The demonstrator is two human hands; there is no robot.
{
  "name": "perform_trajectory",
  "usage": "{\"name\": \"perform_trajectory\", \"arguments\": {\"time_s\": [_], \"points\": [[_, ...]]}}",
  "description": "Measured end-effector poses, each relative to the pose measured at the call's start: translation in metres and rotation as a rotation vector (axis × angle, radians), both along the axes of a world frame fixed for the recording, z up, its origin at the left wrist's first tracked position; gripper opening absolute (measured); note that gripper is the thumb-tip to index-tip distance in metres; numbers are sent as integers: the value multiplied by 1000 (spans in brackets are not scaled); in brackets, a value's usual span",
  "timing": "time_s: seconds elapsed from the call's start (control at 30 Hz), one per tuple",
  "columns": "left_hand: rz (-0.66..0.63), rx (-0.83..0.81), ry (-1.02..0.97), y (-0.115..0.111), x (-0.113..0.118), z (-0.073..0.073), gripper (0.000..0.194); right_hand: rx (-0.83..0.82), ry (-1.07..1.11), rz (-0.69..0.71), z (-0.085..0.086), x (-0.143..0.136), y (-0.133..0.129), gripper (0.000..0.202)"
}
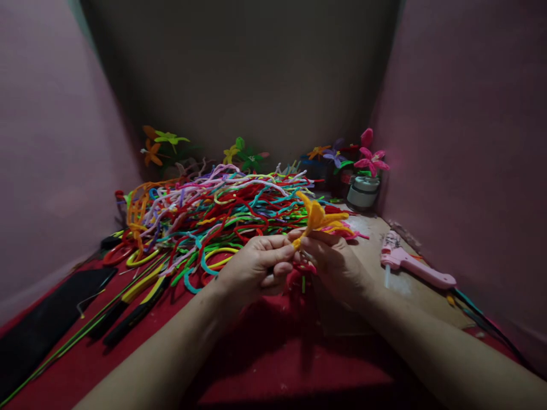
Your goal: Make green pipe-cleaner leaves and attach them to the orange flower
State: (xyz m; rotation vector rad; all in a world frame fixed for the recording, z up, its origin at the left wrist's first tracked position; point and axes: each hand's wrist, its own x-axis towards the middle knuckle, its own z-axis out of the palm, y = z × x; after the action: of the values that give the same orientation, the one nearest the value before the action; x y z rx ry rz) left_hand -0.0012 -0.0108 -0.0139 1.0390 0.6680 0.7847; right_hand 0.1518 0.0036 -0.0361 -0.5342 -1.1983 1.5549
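Observation:
A yellow-orange fuzzy flower (315,215) is held up between my two hands, its petals spread upward and to the right. My left hand (262,263) pinches the flower's narrow base from the left. From the right, my right hand (335,261) closes its fingers around the same base, just below the petals. The fingertips of both hands nearly meet there. Behind the hands lies a large heap of multicoloured pipe cleaners (222,199). Something pink-red (302,276) shows below the hands, partly hidden by them.
A pink glue gun (421,267) lies on a board (410,302) at right. Yellow-black pliers (141,304), green stems (81,336) and a black mat (47,324) lie at left on the red cloth (273,364). Behind stand finished flowers, a pink one (371,161) above a pale pot (363,192).

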Motion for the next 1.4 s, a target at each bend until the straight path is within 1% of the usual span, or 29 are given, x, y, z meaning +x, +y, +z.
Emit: {"name": "perform_trajectory", "arguments": {"time_s": [0.07,0.1,0.13,0.17,0.2,0.23,0.3,0.33,0.37,0.4,0.43,0.5,0.57,0.63,0.7,0.77,0.87,0.93,1.0,1.03,1.07,1.1,1.17,1.23,1.27,1.3,1.33,1.37,1.4], "points": [[-103,-36,-41,0,-2,0,14,27,29,18,-1,-1,0,19],[-130,-29,-36,0,-2,0,16,36,38,23,-2,-1,0,19],[-126,5,4,-1,-1,1,18,39,45,19,-2,-1,0,18],[-77,78,84,-1,0,0,21,34,48,3,-2,-1,0,17],[15,196,202,-2,2,-1,22,20,49,-22,-2,-2,1,17],[137,357,345,-2,4,-3,21,4,45,-52,-2,-2,1,16],[390,742,626,-3,7,-9,16,-9,23,-110,-1,-2,1,15],[476,918,728,-3,8,-13,13,-2,7,-132,0,-3,1,14],[521,1050,800,-3,8,-16,12,14,-12,-148,0,-3,0,13],[536,1126,844,-3,9,-19,13,31,-34,-155,0,-3,0,13],[536,1144,864,-3,9,-20,15,44,-60,-153,0,-3,-1,13],[517,1054,848,-5,9,-18,19,61,-106,-137,-1,-2,-2,15],[484,871,755,-6,10,-11,22,74,-140,-111,-2,-1,-2,18],[428,653,611,-8,11,-4,24,95,-166,-95,0,0,-3,19],[362,445,471,-8,12,1,23,111,-200,-104,4,1,-5,19],[291,281,345,-8,11,4,22,124,-217,-127,8,1,-6,16],[172,116,143,-7,7,3,21,67,-147,-103,10,0,-6,12],[68,20,23,-5,5,2,19,16,-63,-34,8,-1,-6,12],[-24,-38,-29,-4,4,2,17,-1,6,27,3,-1,-5,15],[-44,-33,-9,-4,4,3,18,4,27,36,1,-2,-4,16],[-32,7,50,-4,5,3,20,10,35,23,-2,-2,-3,14],[16,88,147,-5,6,2,22,14,33,-4,-4,-2,-3,13],[197,374,417,-6,8,-1,22,18,9,-74,-7,-1,-2,12],[390,748,668,-8,9,-7,15,32,-22,-128,-8,-1,-2,12],[450,911,751,-9,9,-10,12,40,-37,-148,-8,-1,-2,13],[486,1030,805,-9,9,-13,12,44,-49,-161,-7,-1,-2,13],[506,1088,834,-10,9,-14,13,49,-63,-170,-6,-2,-3,14],[519,1085,837,-10,9,-14,13,55,-79,-169,-4,-2,-3,15],[519,1026,818,-10,10,-13,14,67,-96,-165,-3,-2,-3,17]]}}
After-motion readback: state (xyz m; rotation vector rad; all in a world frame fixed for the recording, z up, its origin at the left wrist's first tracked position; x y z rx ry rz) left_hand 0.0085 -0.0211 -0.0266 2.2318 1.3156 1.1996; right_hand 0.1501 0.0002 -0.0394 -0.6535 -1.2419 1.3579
